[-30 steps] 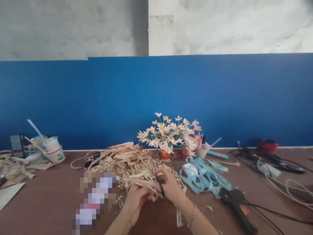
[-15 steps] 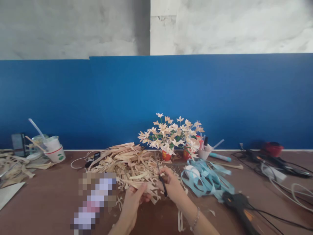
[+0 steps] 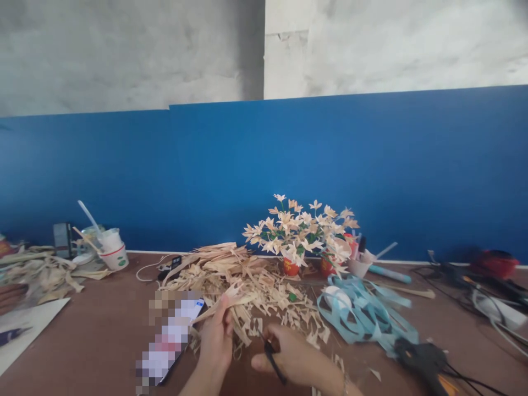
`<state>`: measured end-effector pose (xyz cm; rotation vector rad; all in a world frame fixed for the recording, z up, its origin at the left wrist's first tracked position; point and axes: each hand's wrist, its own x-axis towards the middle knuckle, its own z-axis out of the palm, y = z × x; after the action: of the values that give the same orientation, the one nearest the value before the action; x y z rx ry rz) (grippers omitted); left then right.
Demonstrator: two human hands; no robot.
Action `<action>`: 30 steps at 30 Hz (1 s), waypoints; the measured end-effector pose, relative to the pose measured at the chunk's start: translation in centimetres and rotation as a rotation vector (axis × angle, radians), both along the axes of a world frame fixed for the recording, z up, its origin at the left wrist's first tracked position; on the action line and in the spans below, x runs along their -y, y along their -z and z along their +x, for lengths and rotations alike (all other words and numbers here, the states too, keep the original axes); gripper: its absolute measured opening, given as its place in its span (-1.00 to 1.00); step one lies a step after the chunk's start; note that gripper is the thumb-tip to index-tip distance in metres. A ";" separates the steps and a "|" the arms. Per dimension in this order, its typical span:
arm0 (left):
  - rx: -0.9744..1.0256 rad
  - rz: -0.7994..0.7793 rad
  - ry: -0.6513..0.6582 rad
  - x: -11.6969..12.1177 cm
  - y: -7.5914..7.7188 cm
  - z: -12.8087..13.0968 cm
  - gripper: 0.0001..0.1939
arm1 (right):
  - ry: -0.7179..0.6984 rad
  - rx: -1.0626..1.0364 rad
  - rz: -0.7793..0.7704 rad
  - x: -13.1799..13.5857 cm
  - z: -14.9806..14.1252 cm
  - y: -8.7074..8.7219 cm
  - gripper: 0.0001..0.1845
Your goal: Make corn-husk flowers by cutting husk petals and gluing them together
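Note:
My left hand [image 3: 216,341] is raised, with its thumb and fingers closed on a pale corn husk piece [image 3: 233,291]. To its right, my right hand [image 3: 295,355] grips small dark scissors [image 3: 270,352], whose tips point away from me toward the husk scraps. Just beyond both hands spreads a heap of husk strips and cuttings [image 3: 264,283]. Behind it stand cream husk flowers [image 3: 295,228] in a red pot [image 3: 291,267], with a second red pot [image 3: 327,267] beside it.
A phone [image 3: 175,344] with a blurred screen lies left of my hands. On the right are blue ribbon [image 3: 358,313], a black glue gun [image 3: 421,360] and cables. A paper cup [image 3: 115,257] holding sticks stands at left. Part of another person's hand [image 3: 12,297] shows at the left edge.
My left hand has lifted the husk piece slightly away from the scissors. My right hand has moved closer to me with the scissors. The view has swung left.

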<state>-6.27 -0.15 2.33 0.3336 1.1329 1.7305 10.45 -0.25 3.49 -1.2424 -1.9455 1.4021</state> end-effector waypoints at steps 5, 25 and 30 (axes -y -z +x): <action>0.033 -0.005 0.039 0.5 0.4 1.3 -0.58 | 0.033 -0.168 -0.001 0.0 -1.9 1.5 -0.63; 0.030 -0.060 0.160 0.6 1.2 1.7 -0.56 | 0.186 -0.229 -0.038 0.8 -3.5 2.8 -0.61; 0.036 -0.034 0.205 0.8 1.6 2.1 -0.54 | 0.201 -0.249 -0.063 0.5 -3.5 2.9 -0.60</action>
<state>-4.21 -0.92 0.70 0.3829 1.0625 1.5305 6.92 -0.76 0.60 -1.1902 -1.5769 1.4462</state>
